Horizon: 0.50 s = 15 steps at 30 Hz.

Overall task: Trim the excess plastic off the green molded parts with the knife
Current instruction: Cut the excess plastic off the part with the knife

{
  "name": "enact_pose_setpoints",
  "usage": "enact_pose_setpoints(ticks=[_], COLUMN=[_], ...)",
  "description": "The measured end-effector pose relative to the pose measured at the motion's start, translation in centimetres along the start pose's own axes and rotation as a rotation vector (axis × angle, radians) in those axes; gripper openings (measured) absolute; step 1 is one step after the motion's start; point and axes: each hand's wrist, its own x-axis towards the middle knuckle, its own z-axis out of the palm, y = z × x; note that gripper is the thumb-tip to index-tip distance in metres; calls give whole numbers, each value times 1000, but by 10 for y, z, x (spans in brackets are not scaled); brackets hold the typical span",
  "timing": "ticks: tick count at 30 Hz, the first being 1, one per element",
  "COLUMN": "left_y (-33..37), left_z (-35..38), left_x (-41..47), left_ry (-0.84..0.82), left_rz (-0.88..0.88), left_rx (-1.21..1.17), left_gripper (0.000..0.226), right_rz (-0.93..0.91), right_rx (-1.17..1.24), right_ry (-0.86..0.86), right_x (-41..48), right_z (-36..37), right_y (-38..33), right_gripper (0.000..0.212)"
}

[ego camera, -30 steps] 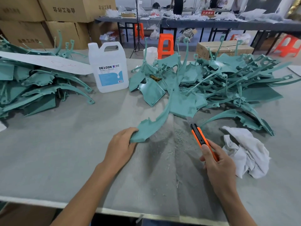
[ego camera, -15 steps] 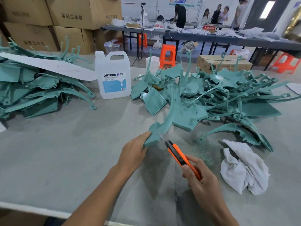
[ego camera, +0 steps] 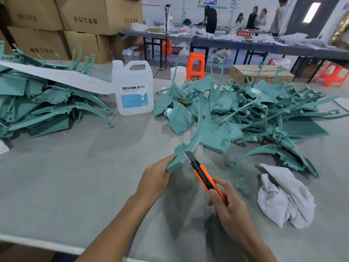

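Green part [ego camera: 188, 146]: left hand [ego camera: 156, 181] grips near end; right hand [ego camera: 229, 208] grips knife [ego camera: 203, 173]; blade-edge contact unclear.

White jug [ego camera: 133, 87], crumpled rag [ego camera: 285, 199], cardboard boxes [ego camera: 85, 14]

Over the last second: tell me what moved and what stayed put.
The right hand swung the knife left, from clear of the green part until its blade meets the part's edge beside the left hand. Nothing was taken up or let go: the left hand kept its grip on the part's end. The jug, rag and piles stayed put.
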Motion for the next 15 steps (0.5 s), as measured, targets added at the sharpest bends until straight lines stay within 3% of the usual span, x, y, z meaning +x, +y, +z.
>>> enact_pose_setpoints(ticks=[7,11,15], left_y=[-8,-7,-8], left_z=[4,6,5], left_x=[1,-9,-18], left_ry=[45,54,61], left_rz=[-16,-45,-66], left_rx=[-44,-109,-122], left_gripper=[39,12,14], right_rz=[-46,-71,-95], right_rx=[24,12,-27], right_ry=[-73,-99,-127], right_x=[3,3,3], right_z=[-6,-8,-11], right_y=[-6,-12,-20], right_gripper=[31,39,48])
